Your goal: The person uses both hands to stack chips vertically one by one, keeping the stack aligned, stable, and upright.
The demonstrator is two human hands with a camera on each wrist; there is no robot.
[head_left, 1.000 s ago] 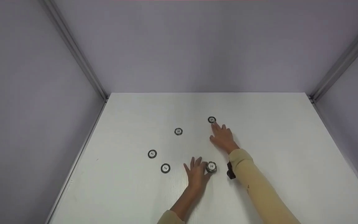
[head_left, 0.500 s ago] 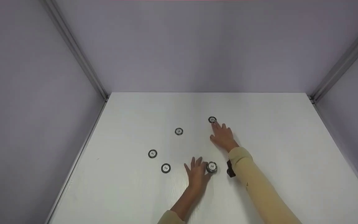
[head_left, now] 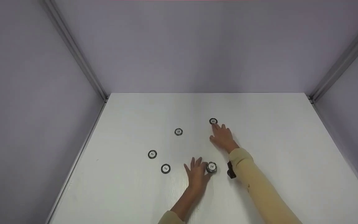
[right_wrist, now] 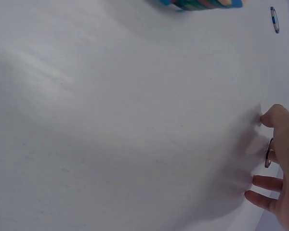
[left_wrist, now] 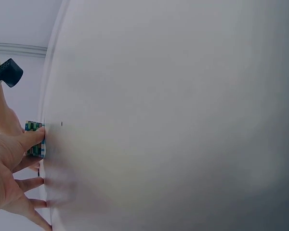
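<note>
The far chip [head_left: 213, 121] has slid slightly nearer under the right hand's [head_left: 222, 137] flat fingers; the left hand [head_left: 196, 174], open, steadies the stack [head_left: 211, 167]; even pressure suits.

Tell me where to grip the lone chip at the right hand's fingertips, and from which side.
The far chip lies flat on the white table, so little of its thin rim can be pinched. Probably best: the right hand presses a fingertip on its top face from the near side, drags it back, then tips an edge up and pinches across the rim.
</note>
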